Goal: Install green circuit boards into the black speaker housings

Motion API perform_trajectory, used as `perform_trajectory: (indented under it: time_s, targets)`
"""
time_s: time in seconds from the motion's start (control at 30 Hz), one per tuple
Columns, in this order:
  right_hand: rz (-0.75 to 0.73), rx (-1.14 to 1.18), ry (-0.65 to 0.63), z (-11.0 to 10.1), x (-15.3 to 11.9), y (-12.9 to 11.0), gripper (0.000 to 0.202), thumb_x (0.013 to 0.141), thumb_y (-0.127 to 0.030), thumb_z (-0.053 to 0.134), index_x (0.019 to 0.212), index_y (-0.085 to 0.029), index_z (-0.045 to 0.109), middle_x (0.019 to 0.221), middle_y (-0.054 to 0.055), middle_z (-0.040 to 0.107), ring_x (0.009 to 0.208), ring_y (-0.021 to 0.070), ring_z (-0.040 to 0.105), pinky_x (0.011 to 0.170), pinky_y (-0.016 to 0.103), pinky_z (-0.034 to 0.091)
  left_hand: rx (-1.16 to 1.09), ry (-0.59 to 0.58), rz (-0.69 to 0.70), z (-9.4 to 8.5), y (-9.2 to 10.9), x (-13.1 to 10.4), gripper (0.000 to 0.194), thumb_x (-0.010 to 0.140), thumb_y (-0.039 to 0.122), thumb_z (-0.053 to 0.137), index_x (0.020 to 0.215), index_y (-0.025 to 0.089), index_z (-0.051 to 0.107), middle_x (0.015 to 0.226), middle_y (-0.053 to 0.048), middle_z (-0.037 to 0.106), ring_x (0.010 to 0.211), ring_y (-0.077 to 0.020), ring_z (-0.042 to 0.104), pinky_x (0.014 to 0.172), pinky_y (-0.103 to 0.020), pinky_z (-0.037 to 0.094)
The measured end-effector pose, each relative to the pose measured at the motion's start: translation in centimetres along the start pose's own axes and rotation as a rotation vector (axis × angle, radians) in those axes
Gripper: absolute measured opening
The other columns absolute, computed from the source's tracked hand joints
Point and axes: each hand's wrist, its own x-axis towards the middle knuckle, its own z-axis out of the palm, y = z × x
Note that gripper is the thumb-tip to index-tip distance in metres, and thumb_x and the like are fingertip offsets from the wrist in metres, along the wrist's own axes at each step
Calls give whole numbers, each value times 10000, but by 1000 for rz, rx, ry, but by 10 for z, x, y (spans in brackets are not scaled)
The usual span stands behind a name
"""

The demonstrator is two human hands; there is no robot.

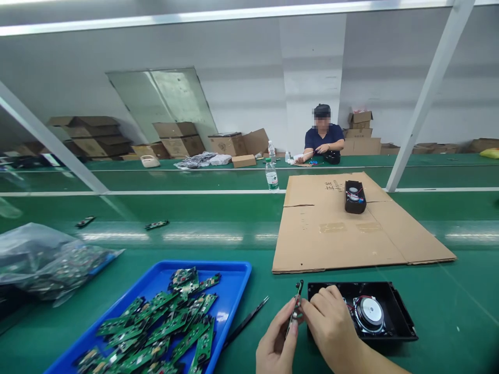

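A narrow circuit board [294,307] stands nearly on edge between the fingers of my left hand [277,337]. My right hand [330,317] is closed, its fingertips pinched against the board's right side; whether they grip a wire or a small part there is hidden. Beneath and beyond the right hand lies an open black speaker housing [401,317] with a round silver speaker [369,314] and thin wires inside. Black tweezers [247,321] rest on the green table to the left of my hands.
A blue tray [244,275] heaped with green circuit boards [167,322] is at left, beside a plastic bag [58,259] of parts. Flat cardboard [343,244] carries another black housing [354,197]. A water bottle [272,175] stands behind. A co-worker [323,137] sits across.
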Motion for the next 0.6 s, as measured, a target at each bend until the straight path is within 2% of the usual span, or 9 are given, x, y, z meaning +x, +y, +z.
perform_trajectory:
  time_s: [0.1,0.27,0.4,0.6]
  targets:
    - [25,86,43,-5,2,3,272,902,-89,356,721,-129,555,577,15,466,558,127,350,548,280,263,-186,-67,-113,0,3,5,361,515,402,794,809,206,721,922,-66,708,918,-313,623,817,-415,529]
    - [31,237,115,-9,5,6,201,889,-65,389,835,-128,573,613,23,522,582,121,400,559,274,302,-393,-115,-159,6,7,0,287,517,342,813,763,224,723,924,-50,713,915,-303,629,815,-414,531]
    - [34,316,118,-10,7,8,170,882,-76,426,811,-134,570,613,24,529,580,117,404,555,266,324,-419,-138,-154,5,5,-2,257,524,325,813,736,214,721,924,-61,710,952,-303,613,849,-415,508]
    - [20,413,125,-12,5,15,163,889,-101,429,807,-151,562,620,17,528,581,115,396,548,259,346,-370,-180,-81,1,-3,-1,248,561,320,791,765,204,713,877,-65,706,892,-273,629,841,-410,504]
